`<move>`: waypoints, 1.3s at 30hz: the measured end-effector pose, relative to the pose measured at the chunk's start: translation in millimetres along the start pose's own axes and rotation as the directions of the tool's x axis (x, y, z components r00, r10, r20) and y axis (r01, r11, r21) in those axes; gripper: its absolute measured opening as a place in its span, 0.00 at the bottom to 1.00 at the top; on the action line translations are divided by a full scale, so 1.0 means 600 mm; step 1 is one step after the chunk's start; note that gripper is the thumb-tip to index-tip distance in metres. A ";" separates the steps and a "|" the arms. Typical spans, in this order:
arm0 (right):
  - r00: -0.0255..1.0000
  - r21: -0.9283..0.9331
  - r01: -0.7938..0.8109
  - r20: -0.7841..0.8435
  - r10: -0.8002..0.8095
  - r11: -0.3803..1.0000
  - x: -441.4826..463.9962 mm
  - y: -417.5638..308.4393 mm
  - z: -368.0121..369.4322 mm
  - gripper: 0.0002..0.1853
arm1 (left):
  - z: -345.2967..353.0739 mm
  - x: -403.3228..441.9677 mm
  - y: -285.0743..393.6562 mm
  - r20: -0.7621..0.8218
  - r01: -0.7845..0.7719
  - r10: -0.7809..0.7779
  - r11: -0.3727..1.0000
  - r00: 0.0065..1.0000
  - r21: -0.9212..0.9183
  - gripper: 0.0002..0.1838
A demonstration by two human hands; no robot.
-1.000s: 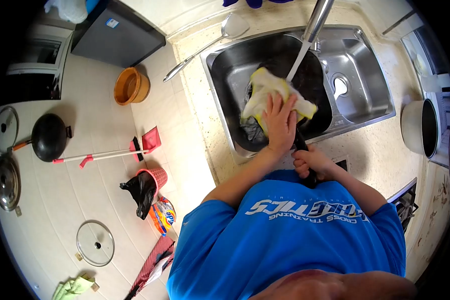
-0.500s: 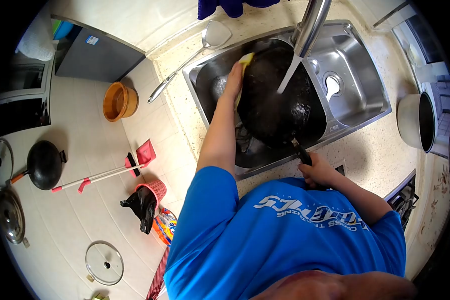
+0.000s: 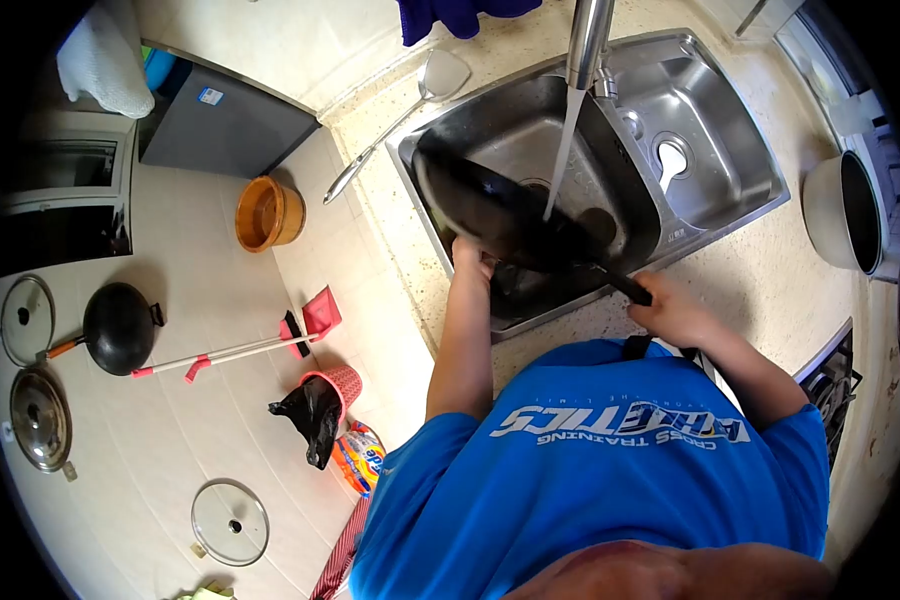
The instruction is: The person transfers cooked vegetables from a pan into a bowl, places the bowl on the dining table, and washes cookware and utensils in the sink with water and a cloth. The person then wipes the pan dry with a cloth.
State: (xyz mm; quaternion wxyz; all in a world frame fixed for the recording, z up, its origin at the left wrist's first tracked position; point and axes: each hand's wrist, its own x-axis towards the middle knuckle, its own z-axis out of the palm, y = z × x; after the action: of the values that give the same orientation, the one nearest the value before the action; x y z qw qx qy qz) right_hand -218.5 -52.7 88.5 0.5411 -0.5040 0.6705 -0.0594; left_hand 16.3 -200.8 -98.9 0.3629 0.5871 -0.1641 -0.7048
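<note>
A black wok (image 3: 490,205), blurred by motion, is tilted up on its side over the left basin of the steel sink (image 3: 620,165). My right hand (image 3: 670,308) is closed round its black handle (image 3: 625,285). Against the outer side of the wok, at its lower left, my left hand (image 3: 473,258) has its fingers curled; what they hold is hidden. Water runs from the faucet (image 3: 587,50) in a stream that meets the wok near its right part.
A spatula (image 3: 395,120) lies on the counter left of the sink. A white spoon-shaped thing (image 3: 670,165) rests in the right basin. A large pot (image 3: 840,215) stands at right. On the left are a wooden tub (image 3: 268,215), a pink bin (image 3: 338,388) and hanging lids.
The wok has turned from lying flat, face up, to tilted on its side. My left hand has moved from the far left rim down to the near side. The yellow sponge is out of sight.
</note>
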 end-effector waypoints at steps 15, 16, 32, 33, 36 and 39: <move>0.961 -0.236 0.052 -0.253 -0.113 0.970 -0.079 0.018 -0.040 0.07 | -0.024 -0.191 0.042 -0.085 -0.609 0.632 0.769 0.771 0.195 0.22; 0.971 -0.240 0.002 -0.231 -0.059 0.971 -0.083 0.017 -0.042 0.07 | -0.020 -0.201 0.058 -0.039 -0.671 0.707 0.686 0.706 0.283 0.22; 0.984 -0.398 -0.110 -0.171 0.044 0.911 0.010 0.076 -0.014 0.13 | 0.138 -0.074 0.079 0.838 -0.837 -0.010 0.048 0.545 0.545 0.19; 0.983 -0.387 -0.114 -0.176 0.048 0.915 0.012 0.081 -0.016 0.13 | 0.152 -0.051 0.088 0.791 -0.791 -0.048 0.015 0.610 0.612 0.23; 0.987 -0.330 -0.059 -0.161 0.006 0.942 0.012 0.091 -0.022 0.13 | 0.208 0.015 0.102 0.709 -0.711 0.075 0.153 0.701 0.686 0.23; 0.990 -0.251 0.055 -0.113 -0.085 0.966 0.015 0.094 -0.033 0.13 | 0.276 0.062 0.117 0.760 -0.793 0.229 0.215 0.608 0.570 0.27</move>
State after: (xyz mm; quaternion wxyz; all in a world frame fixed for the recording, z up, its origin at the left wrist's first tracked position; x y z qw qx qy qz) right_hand -267.9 -41.5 55.3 0.4294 -0.5864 0.6864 -0.0253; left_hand -119.6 -307.2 -36.5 0.1619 0.3689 -0.7901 -0.4620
